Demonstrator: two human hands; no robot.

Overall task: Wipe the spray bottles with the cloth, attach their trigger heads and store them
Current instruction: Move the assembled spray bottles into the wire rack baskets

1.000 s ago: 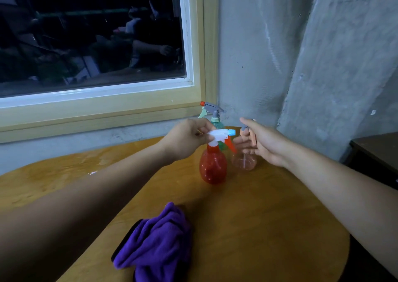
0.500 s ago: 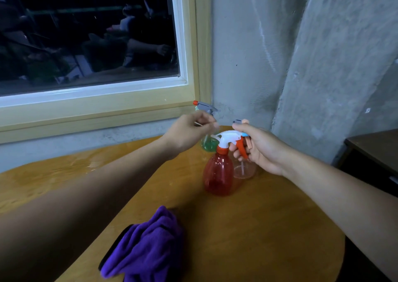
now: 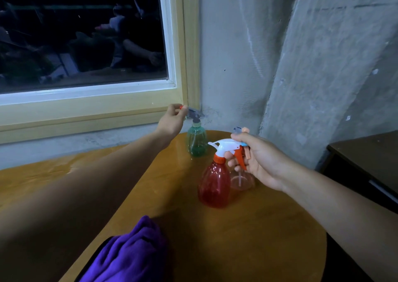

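Note:
Three spray bottles stand on the round wooden table [image 3: 269, 238]. A red bottle [image 3: 213, 187] with a white and orange trigger head stands in the middle; my right hand [image 3: 256, 161] grips that head. Behind my right hand a pale pink bottle [image 3: 242, 181] is partly hidden. At the table's far edge stands a green bottle [image 3: 196, 140] with a grey trigger head; my left hand [image 3: 172, 121] pinches its orange nozzle tip. A purple cloth [image 3: 127, 258] lies bunched at the near edge, under my left forearm.
A window with a pale wooden frame [image 3: 86, 111] runs behind the table on the left. A rough concrete wall [image 3: 301, 66] rises close behind the bottles. A dark cabinet [image 3: 366, 159] stands to the right of the table.
My left hand let go of the red bottle's head and reached back to the green bottle's nozzle. My right hand closed around the red bottle's trigger head.

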